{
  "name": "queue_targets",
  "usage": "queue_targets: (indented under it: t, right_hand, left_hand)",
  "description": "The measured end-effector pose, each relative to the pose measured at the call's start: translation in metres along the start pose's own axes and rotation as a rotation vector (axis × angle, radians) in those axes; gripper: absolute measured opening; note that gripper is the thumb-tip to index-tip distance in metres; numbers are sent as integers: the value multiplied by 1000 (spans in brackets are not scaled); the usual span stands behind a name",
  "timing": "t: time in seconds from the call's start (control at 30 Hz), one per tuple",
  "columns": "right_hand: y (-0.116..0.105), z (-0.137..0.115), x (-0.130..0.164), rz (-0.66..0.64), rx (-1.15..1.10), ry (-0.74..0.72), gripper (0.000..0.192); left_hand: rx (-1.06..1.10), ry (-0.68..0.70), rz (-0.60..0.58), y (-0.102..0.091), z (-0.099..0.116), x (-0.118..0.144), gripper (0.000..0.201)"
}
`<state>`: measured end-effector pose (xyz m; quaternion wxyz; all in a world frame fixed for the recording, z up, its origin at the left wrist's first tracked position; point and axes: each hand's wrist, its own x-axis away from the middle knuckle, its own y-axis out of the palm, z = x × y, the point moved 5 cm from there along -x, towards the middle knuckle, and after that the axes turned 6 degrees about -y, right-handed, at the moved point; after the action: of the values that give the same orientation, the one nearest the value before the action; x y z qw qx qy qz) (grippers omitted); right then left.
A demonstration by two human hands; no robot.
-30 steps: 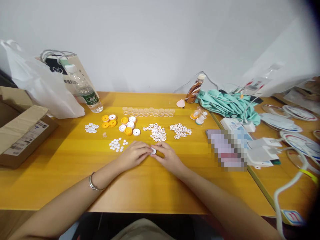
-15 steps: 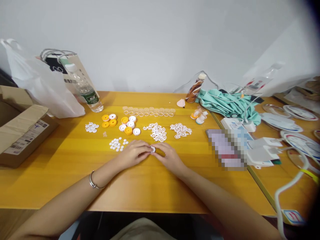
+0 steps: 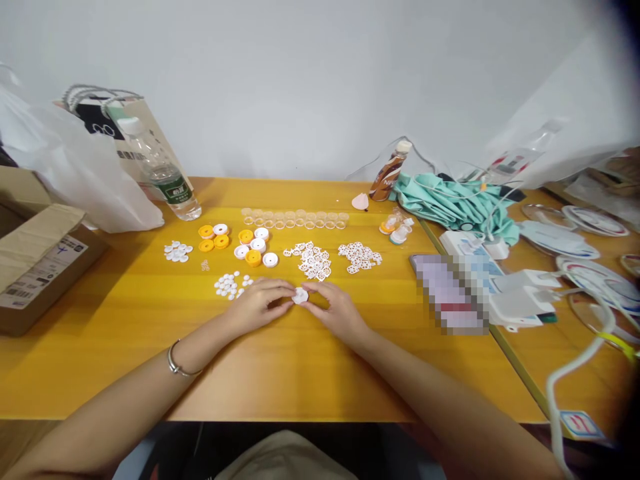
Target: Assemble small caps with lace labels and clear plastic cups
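Between my two hands is a small white plastic piece [image 3: 300,296], roughly round, pinched at its edges. My left hand [image 3: 263,300] grips its left side with thumb and fingertips; my right hand [image 3: 337,310] grips its right side the same way. Just beyond the hands lies a pile of white openwork plastic pieces [image 3: 315,261], with a second pile of similar pieces [image 3: 359,257] to its right. Small white round caps [image 3: 229,287] are scattered left of my left hand. Farther back sit orange and white round caps [image 3: 254,257] and a row of clear cups [image 3: 295,219].
White discs [image 3: 178,251] lie at the left, near a cardboard box [image 3: 45,267] and a water bottle [image 3: 173,187]. Toward the right are a brown drink bottle [image 3: 390,172], a teal folded umbrella [image 3: 450,203], a blurred-out phone [image 3: 450,293] and a power strip with white adapters [image 3: 525,297].
The white piece has turned and shows more of its face between my fingertips. Both hands keep their pinch, and the whole view has shifted slightly.
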<state>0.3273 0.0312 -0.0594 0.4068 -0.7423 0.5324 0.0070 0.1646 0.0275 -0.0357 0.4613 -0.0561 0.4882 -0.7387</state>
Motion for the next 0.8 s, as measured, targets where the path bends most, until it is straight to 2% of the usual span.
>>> queue_targets:
  t: [0.17,0.4,0.8]
  right_hand:
    - [-2,-1,0,11,-5,13,24]
    - [-5,-6,-1,-26,46,-49,20]
    - [-4,-2,0,-59,167,-48,18]
  left_hand:
    - [-50,-8,-11,3,0,1,17]
    - [23,-16,-23,2,2,2,21]
    - [53,-30,-17,1,0,4,27]
